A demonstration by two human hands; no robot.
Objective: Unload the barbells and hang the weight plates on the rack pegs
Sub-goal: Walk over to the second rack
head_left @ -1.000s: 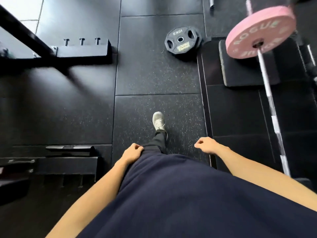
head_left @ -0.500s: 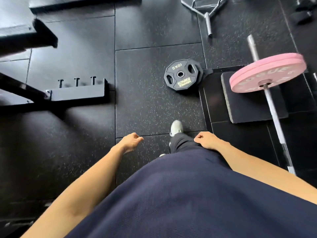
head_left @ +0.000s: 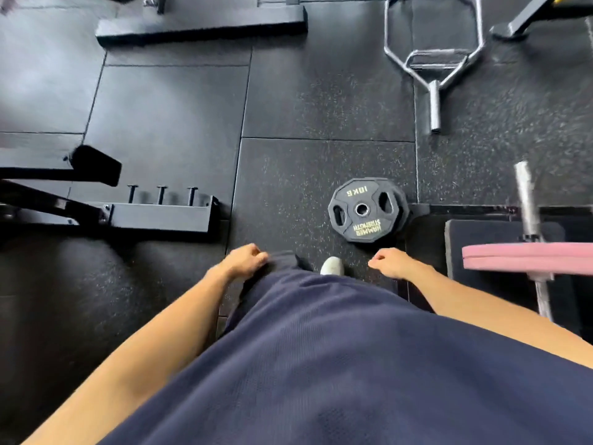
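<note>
A black 10 kg weight plate (head_left: 368, 209) lies flat on the rubber floor just ahead of my feet. To the right a pink plate (head_left: 526, 256) sits edge-on on a steel barbell (head_left: 526, 200), whose bare sleeve end sticks out beyond it. My left hand (head_left: 245, 261) hangs by my left hip, fingers loosely curled, holding nothing. My right hand (head_left: 390, 263) hangs by my right hip, also loosely curled and holding nothing, a short way below the black plate. A black rack foot with three short upright pegs (head_left: 160, 194) stands at the left.
A chrome hex trap bar (head_left: 434, 59) lies on the floor at the back right. A black pad (head_left: 487, 242) lies under the barbell. A black rack base beam (head_left: 202, 25) runs across the back. A dark frame arm (head_left: 93, 165) juts in from the left.
I have walked forward: the black plate, the rack pegs and the pink plate have all slid down the view toward me. Both hands stay by my hips, holding nothing.
</note>
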